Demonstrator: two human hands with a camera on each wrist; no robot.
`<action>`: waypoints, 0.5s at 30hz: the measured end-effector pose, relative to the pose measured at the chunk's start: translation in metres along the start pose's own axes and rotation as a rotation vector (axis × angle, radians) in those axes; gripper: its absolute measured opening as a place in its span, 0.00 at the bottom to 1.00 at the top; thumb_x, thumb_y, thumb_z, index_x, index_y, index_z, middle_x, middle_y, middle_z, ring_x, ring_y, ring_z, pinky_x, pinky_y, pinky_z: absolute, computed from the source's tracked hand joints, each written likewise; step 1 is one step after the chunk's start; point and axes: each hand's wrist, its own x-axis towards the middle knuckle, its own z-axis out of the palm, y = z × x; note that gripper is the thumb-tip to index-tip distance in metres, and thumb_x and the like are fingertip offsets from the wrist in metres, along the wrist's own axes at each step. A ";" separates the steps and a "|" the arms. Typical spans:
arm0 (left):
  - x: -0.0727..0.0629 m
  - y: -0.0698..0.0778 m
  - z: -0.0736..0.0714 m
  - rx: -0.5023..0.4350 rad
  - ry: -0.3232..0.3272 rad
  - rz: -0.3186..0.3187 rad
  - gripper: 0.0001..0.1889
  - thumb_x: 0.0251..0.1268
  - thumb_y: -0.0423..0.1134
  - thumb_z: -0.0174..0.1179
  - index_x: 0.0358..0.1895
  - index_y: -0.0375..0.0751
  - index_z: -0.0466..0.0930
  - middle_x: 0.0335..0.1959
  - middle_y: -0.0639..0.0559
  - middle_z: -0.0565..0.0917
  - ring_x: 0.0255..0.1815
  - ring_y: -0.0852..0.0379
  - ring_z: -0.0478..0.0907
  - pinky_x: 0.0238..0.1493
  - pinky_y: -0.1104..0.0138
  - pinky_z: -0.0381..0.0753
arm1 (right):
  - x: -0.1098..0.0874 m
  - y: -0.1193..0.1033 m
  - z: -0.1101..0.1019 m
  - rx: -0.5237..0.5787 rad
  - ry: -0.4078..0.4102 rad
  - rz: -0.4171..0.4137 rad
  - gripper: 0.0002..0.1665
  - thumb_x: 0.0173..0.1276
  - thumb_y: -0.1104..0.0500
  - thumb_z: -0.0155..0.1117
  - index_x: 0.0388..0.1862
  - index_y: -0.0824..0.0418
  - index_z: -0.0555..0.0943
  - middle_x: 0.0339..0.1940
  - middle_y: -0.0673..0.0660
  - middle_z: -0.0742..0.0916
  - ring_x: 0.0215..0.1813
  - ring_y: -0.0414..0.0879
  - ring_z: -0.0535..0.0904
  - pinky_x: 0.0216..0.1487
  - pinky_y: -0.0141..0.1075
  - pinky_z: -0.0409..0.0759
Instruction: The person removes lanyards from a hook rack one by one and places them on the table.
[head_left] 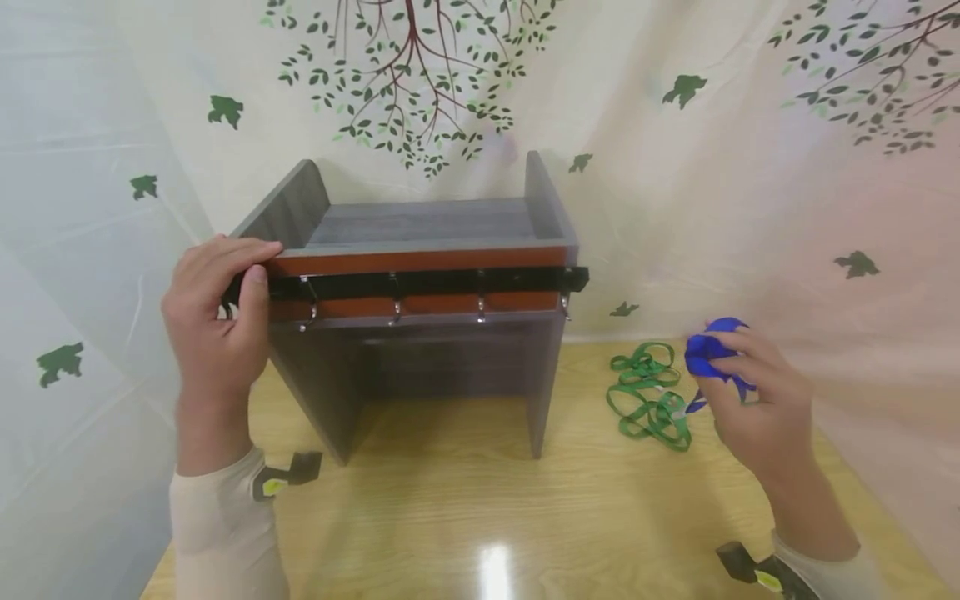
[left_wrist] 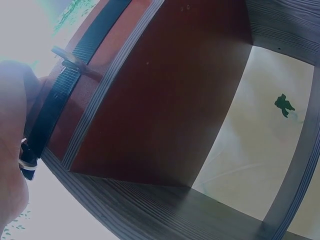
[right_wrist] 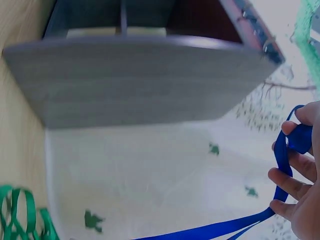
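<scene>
A grey wooden shelf (head_left: 427, 221) stands on the table, with a reddish-brown front board (head_left: 420, 260). Across that board runs a black hook rail (head_left: 438, 283) carrying several metal hooks. My left hand (head_left: 217, 308) grips the shelf's upper left front corner at the rail's end, fingers over the top edge and thumb in front. In the left wrist view, that hand (left_wrist: 12, 145) partly hides the rail's end. To the right of the shelf, my right hand (head_left: 761, 400) holds a bunched blue lanyard (head_left: 705, 357). In the right wrist view, its strap (right_wrist: 210, 231) trails leftward from the fingers.
A green lanyard (head_left: 652, 425) lies in loose loops on the wooden table (head_left: 450, 500), between the shelf and my right hand. Behind hangs a pale cloth (head_left: 637, 167) printed with branches and leaves. Each wrist wears a small dark camera mount (head_left: 303, 468).
</scene>
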 end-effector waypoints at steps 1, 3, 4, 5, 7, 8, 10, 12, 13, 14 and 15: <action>0.000 0.000 0.000 -0.002 0.001 -0.001 0.16 0.69 0.36 0.56 0.43 0.28 0.91 0.40 0.26 0.88 0.50 0.76 0.78 0.65 0.71 0.72 | -0.001 0.005 -0.004 -0.006 -0.003 0.029 0.09 0.57 0.76 0.68 0.23 0.85 0.81 0.52 0.52 0.92 0.63 0.42 0.87 0.62 0.25 0.81; 0.000 -0.001 0.000 -0.009 0.005 -0.001 0.16 0.69 0.36 0.56 0.42 0.28 0.91 0.40 0.26 0.88 0.50 0.76 0.78 0.65 0.71 0.72 | -0.004 0.015 -0.011 -0.027 -0.013 0.084 0.04 0.52 0.80 0.66 0.23 0.86 0.81 0.53 0.46 0.91 0.63 0.40 0.86 0.62 0.24 0.81; 0.000 -0.001 0.000 -0.014 0.009 -0.003 0.16 0.69 0.36 0.56 0.42 0.28 0.91 0.40 0.26 0.88 0.50 0.75 0.78 0.64 0.71 0.72 | -0.005 0.019 -0.014 -0.045 -0.019 0.111 0.03 0.51 0.81 0.66 0.24 0.85 0.81 0.53 0.43 0.91 0.63 0.39 0.86 0.63 0.24 0.80; 0.000 -0.001 0.001 -0.015 0.010 -0.002 0.16 0.69 0.36 0.56 0.42 0.28 0.91 0.40 0.26 0.88 0.50 0.75 0.78 0.65 0.71 0.72 | -0.005 0.023 -0.016 -0.064 -0.025 0.135 0.02 0.49 0.82 0.66 0.25 0.85 0.82 0.53 0.41 0.90 0.63 0.38 0.85 0.64 0.24 0.79; 0.000 -0.002 0.001 -0.017 0.009 -0.002 0.16 0.69 0.36 0.56 0.42 0.28 0.91 0.40 0.25 0.88 0.50 0.76 0.78 0.65 0.71 0.72 | -0.007 0.029 -0.021 -0.093 -0.037 0.172 0.04 0.48 0.84 0.65 0.26 0.84 0.83 0.53 0.40 0.90 0.63 0.37 0.85 0.63 0.23 0.79; 0.000 -0.002 0.001 -0.018 0.009 -0.001 0.16 0.69 0.36 0.56 0.42 0.27 0.91 0.40 0.25 0.88 0.50 0.76 0.78 0.65 0.71 0.72 | -0.008 0.032 -0.023 -0.105 -0.042 0.188 0.05 0.48 0.85 0.65 0.27 0.84 0.83 0.53 0.39 0.89 0.63 0.36 0.85 0.64 0.22 0.78; 0.001 -0.003 0.001 -0.019 0.008 -0.001 0.16 0.69 0.36 0.56 0.42 0.27 0.91 0.40 0.25 0.88 0.49 0.76 0.78 0.67 0.70 0.72 | -0.009 0.036 -0.027 -0.126 -0.044 0.215 0.07 0.48 0.86 0.66 0.29 0.84 0.83 0.53 0.38 0.89 0.63 0.35 0.85 0.63 0.20 0.78; 0.001 -0.003 0.002 -0.025 0.009 0.001 0.16 0.69 0.36 0.56 0.42 0.27 0.91 0.40 0.25 0.88 0.49 0.76 0.78 0.67 0.70 0.72 | -0.010 0.041 -0.030 -0.142 -0.046 0.233 0.08 0.49 0.86 0.66 0.30 0.85 0.84 0.54 0.37 0.89 0.63 0.34 0.84 0.62 0.19 0.78; 0.001 -0.004 0.002 -0.027 0.011 0.000 0.16 0.69 0.36 0.56 0.42 0.27 0.91 0.40 0.26 0.88 0.49 0.76 0.78 0.66 0.69 0.72 | -0.010 0.043 -0.031 -0.150 -0.044 0.242 0.08 0.49 0.86 0.67 0.30 0.84 0.84 0.53 0.36 0.89 0.62 0.33 0.84 0.62 0.19 0.78; 0.002 -0.004 0.002 -0.026 0.011 0.000 0.16 0.69 0.36 0.56 0.42 0.27 0.91 0.40 0.26 0.88 0.49 0.76 0.78 0.67 0.69 0.72 | -0.011 0.047 -0.032 -0.158 -0.045 0.249 0.08 0.49 0.86 0.67 0.31 0.84 0.84 0.53 0.35 0.88 0.62 0.31 0.84 0.62 0.18 0.77; 0.002 -0.005 0.002 -0.027 0.014 -0.002 0.16 0.69 0.36 0.56 0.42 0.27 0.91 0.40 0.26 0.88 0.49 0.75 0.78 0.67 0.69 0.73 | -0.010 0.050 -0.032 -0.169 -0.046 0.251 0.09 0.49 0.86 0.68 0.31 0.84 0.84 0.53 0.34 0.88 0.62 0.30 0.84 0.62 0.18 0.77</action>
